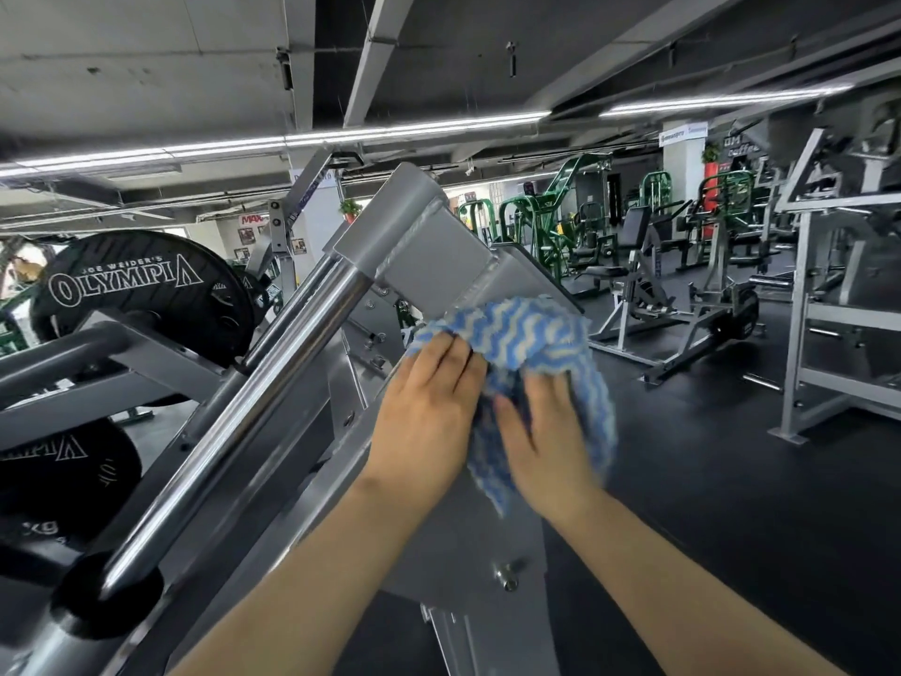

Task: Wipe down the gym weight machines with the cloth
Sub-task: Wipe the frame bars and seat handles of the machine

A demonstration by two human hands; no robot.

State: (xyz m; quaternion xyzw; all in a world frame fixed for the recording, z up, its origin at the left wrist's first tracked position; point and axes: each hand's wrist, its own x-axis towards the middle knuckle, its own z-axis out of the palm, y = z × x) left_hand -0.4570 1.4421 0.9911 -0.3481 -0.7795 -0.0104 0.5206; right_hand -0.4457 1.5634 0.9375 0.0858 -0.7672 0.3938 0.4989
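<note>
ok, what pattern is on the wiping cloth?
Blue and pale cream wavy-striped woven cloth, clearest in the head view.

1 head view, close above the hands; faces forward across the gym floor (pixel 707 480).

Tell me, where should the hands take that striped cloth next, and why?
Probably slide it up the grey frame toward the weld. Both the left hand and the right hand hold the bunched blue-and-white cloth against the sloping grey beam, just below that upper block. The chrome rail beside it could follow.
</note>
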